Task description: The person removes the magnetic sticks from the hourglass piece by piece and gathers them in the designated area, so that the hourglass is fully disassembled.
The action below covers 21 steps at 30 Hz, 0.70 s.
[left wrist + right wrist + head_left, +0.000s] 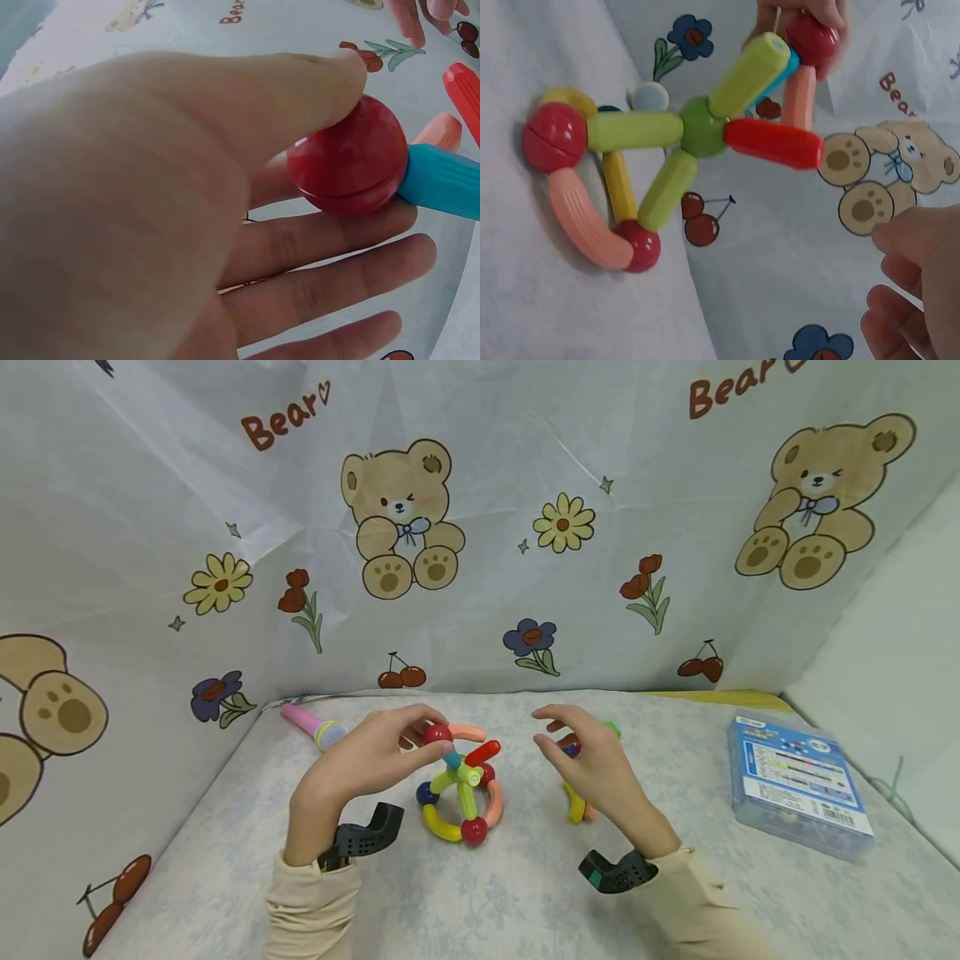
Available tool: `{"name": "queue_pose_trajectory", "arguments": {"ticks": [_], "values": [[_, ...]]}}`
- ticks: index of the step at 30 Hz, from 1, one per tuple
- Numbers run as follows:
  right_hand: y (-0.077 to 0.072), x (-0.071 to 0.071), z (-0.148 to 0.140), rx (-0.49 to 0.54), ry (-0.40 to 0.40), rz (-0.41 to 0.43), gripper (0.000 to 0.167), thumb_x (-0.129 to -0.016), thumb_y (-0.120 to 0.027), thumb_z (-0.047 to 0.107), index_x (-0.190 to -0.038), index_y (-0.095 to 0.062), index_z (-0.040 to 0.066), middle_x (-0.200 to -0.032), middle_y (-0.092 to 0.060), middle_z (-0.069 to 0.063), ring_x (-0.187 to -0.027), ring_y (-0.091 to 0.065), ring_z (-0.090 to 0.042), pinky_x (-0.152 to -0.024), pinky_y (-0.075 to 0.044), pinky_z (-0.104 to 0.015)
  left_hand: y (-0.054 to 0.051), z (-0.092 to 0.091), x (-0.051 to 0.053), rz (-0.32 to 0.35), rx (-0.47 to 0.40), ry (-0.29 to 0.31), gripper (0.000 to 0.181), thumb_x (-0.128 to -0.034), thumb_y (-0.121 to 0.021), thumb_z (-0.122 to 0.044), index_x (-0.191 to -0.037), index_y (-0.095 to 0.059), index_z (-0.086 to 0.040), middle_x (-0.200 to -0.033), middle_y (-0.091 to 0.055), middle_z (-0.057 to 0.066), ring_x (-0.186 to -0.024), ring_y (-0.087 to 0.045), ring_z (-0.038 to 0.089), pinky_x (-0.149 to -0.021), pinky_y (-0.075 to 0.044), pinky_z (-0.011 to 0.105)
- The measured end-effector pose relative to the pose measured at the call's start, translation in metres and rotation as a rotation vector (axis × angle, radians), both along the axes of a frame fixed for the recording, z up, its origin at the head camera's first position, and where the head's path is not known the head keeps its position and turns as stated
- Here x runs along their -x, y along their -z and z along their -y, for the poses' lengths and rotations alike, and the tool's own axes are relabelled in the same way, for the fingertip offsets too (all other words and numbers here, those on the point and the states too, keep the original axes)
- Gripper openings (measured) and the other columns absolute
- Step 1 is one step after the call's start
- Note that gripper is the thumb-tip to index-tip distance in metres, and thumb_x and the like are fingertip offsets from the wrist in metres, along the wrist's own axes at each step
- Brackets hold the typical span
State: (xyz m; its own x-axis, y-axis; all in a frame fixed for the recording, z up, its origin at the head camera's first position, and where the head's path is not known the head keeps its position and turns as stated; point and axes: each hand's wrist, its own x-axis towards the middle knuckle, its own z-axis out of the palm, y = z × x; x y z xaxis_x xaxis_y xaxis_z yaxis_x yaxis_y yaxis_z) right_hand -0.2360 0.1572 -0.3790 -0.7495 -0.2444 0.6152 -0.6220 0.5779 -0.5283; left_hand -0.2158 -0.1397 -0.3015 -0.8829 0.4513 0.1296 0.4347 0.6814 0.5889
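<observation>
My left hand [371, 756] pinches a red ball [437, 735] between thumb and fingers; in the left wrist view the ball [349, 157] joins a teal rod [442, 180]. The ball belongs to a built frame on the table: a green ball [703, 126] at its centre carries light green rods [635, 131] and a red rod [774, 142]. Its base ring has red balls [474, 832], a blue ball [427, 792], a yellow curved piece [441, 825] and a salmon curved piece [589, 221]. My right hand [600, 768], fingers loosely bent and holding nothing, hovers right of the frame.
Beneath and behind the right hand lie loose pieces, among them a yellow one [575, 803]. A boxed set [798, 785] stands at the right of the table [480, 910]. A pink toy microphone [303, 721] lies at the back left, before the bear-print cloth [495, 568].
</observation>
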Motion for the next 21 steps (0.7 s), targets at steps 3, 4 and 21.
{"name": "queue_pose_trajectory", "arguments": {"ticks": [3,4,21], "values": [[-0.003,-0.009,0.013,-0.016,-0.054,0.001,0.035,-0.093,-0.077,0.008,-0.127,-0.068,0.009,-0.121,-0.070,-0.007,-0.099,-0.068,-0.021,-0.077,-0.062,-0.035,0.002,0.001,0.001,0.006,-0.007,0.000,0.027,-0.0982,-0.071,-0.035,-0.119,-0.070,-0.018,-0.104,-0.073,-0.006,-0.101,-0.070,0.016,-0.093,-0.056,0.044],[-0.004,-0.012,0.018,-0.021,-0.069,0.001,0.035,-0.093,-0.077,0.009,-0.126,-0.068,0.009,-0.121,-0.070,-0.006,-0.100,-0.067,-0.021,-0.078,-0.062,-0.035,0.002,0.001,0.002,0.009,-0.011,0.001,0.028,-0.0981,-0.071,-0.036,-0.119,-0.070,-0.017,-0.105,-0.074,-0.005,-0.100,-0.070,0.016,-0.092,-0.056,0.045],[-0.031,-0.024,0.078,0.037,-0.269,0.022,0.036,-0.095,-0.076,0.012,-0.130,-0.067,0.010,-0.126,-0.068,-0.005,-0.100,-0.067,-0.017,-0.079,-0.060,-0.026,0.030,0.008,0.027,0.046,-0.072,0.140,0.049,-0.0915,-0.080,-0.021,-0.137,-0.066,-0.012,-0.123,-0.073,0.001,-0.102,-0.073,0.016,-0.095,-0.057,0.046]]}}
